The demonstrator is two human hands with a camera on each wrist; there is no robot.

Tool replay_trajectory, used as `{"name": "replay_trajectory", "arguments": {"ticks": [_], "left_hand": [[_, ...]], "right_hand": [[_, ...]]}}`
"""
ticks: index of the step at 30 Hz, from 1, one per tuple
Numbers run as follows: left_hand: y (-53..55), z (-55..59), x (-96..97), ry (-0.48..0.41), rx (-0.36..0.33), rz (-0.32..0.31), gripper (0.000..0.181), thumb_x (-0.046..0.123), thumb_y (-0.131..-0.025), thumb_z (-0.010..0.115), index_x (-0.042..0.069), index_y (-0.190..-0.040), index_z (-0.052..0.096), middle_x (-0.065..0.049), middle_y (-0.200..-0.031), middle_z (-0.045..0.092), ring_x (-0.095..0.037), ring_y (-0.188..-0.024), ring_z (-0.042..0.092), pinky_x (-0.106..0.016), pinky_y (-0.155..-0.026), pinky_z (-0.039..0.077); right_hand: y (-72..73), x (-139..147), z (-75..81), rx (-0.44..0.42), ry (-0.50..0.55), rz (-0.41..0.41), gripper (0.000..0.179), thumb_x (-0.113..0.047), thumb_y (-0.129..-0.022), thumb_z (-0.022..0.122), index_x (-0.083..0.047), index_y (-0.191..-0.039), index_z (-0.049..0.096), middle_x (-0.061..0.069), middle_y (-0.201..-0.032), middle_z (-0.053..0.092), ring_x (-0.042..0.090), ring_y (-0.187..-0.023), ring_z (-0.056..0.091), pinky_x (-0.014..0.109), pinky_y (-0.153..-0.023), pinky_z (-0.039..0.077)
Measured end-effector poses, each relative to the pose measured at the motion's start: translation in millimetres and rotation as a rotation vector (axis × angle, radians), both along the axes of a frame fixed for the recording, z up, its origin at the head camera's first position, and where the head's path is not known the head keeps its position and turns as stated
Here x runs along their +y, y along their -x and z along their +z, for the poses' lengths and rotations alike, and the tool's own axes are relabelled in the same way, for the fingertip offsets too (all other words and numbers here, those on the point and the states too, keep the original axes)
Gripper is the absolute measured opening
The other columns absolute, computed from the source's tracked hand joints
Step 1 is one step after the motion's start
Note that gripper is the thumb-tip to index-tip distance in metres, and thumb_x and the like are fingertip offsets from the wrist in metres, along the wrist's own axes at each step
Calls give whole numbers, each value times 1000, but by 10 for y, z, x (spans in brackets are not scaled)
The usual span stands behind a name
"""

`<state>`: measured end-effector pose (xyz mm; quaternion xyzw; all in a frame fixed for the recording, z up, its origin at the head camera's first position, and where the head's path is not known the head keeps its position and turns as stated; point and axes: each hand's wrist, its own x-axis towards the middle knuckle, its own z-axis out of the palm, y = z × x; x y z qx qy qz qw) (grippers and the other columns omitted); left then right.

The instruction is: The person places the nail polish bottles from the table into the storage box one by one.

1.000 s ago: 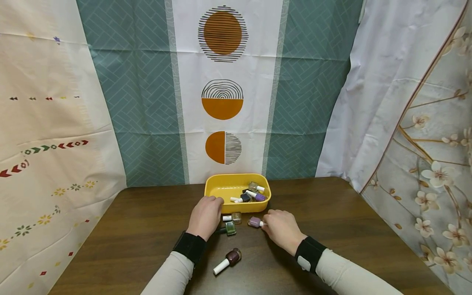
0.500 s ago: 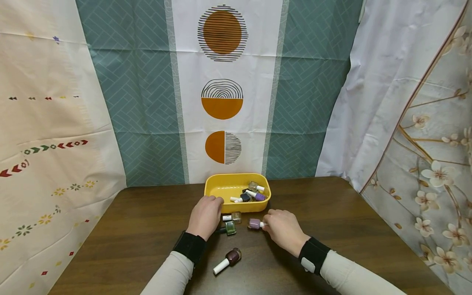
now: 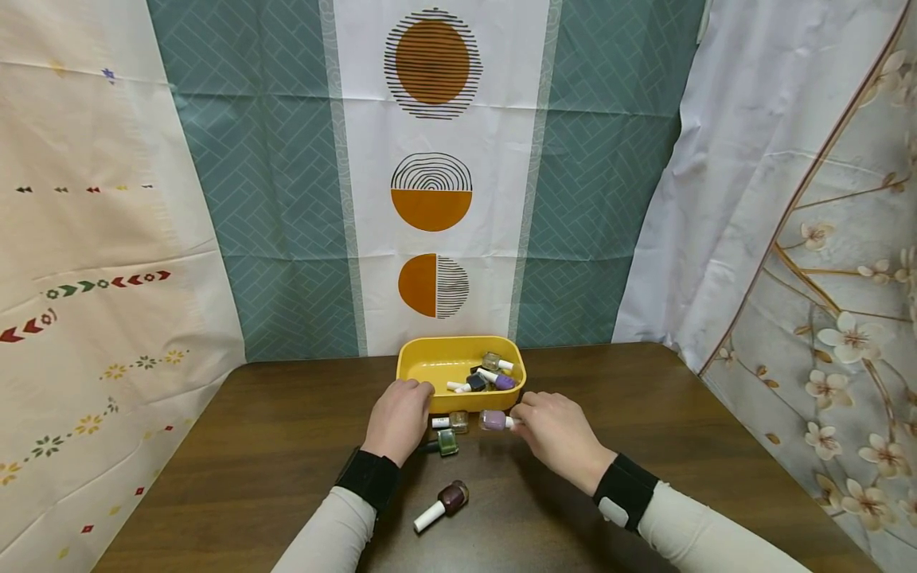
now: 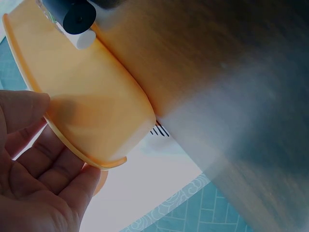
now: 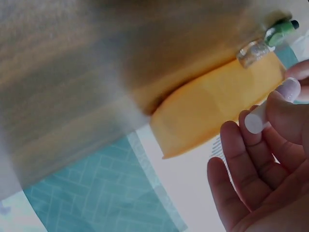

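A yellow bin (image 3: pixel 458 404) stands at the back of the table with several nail polish bottles in its right half. My left hand (image 3: pixel 398 420) grips the bin's near rim, thumb inside and fingers outside in the left wrist view. Between thumb and fingers my right hand (image 3: pixel 557 436) pinches the white cap of a lilac nail polish bottle (image 3: pixel 492 420), raised just off the table in front of the bin. A glittery gold bottle (image 3: pixel 458 422) and a green bottle (image 3: pixel 447 442) lie between the hands. Closer to me lies a dark brown bottle (image 3: pixel 452 498) with a white cap.
Inside the bin are a purple bottle (image 3: pixel 505 383), a black bottle (image 3: pixel 477 383) and a clear bottle (image 3: pixel 491 361). The brown wooden table (image 3: pixel 286 446) ends at hanging curtains (image 3: pixel 286 199) behind the bin.
My right hand has picked the lilac nail polish bottle up from the table and moved it slightly toward the bin. My left hand stays on the rim.
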<state>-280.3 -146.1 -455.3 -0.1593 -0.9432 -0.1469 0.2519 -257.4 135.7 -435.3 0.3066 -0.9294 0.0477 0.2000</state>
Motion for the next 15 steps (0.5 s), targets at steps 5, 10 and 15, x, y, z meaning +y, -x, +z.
{"name": "replay_trajectory", "arguments": {"ticks": [5,10,15], "left_hand": [[2,12,-4,-7,0,2,5,5,-100,82,5,-105,81,-7,-89,74,-26,-84,65,-43,-85,62],[-3,11,-6,-6,7,1,6,5,-100,82,5,-105,81,-7,-89,74,-26,-84,65,-43,-85,62],[-11,11,-3,-11,1,-4,6,5,-100,82,5,-106,81,-8,-90,74,-27,-85,66,-44,-86,62]], "right_hand": [[48,-6,89,40,32,6,20,-21,-90,94,-14,-106,84,-1,-97,75,17,-86,67,39,-87,63],[135,-37,157,49,51,-7,19,-20,-92,93,-13,-107,84,0,-97,74,18,-86,66,40,-86,62],[258,-88,189,21,64,-37,18,-20,-94,91,-10,-107,83,4,-100,75,22,-88,67,41,-86,62]]}}
